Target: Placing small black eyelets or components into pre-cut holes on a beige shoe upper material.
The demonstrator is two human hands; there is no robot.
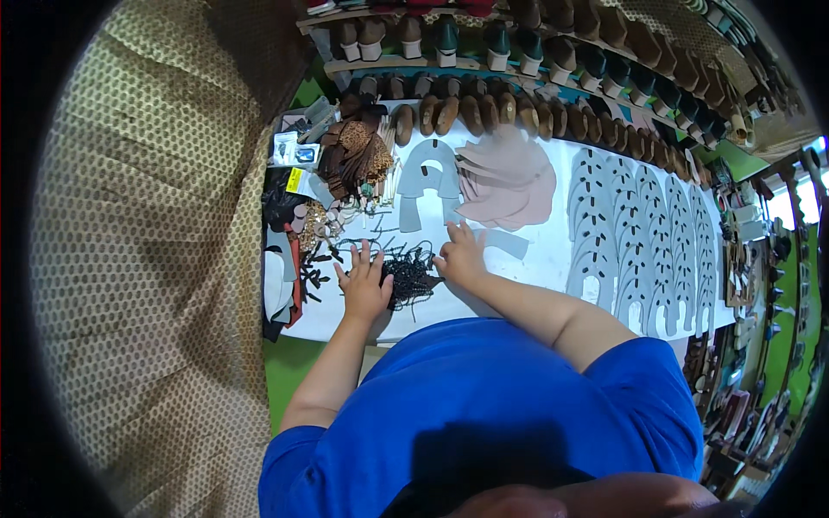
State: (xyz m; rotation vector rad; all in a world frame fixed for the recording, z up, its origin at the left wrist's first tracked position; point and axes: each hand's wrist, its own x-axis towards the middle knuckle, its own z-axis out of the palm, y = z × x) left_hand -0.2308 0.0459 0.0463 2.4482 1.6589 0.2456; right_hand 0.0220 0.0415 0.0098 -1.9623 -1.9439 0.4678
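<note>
Palm-down left hand (366,292) and right hand (464,259) flank black strips (410,278), fingers (365,253) spread apart.

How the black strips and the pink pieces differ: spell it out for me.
The black strips are thin and stringy; the pink pieces are broad and flat. The strips' main heap is tangled; the pink pieces are fanned out, overlapping. That heap lies between the left hand and right hand; the pink pieces lie beyond the right hand. Both rest on the white table.
</note>
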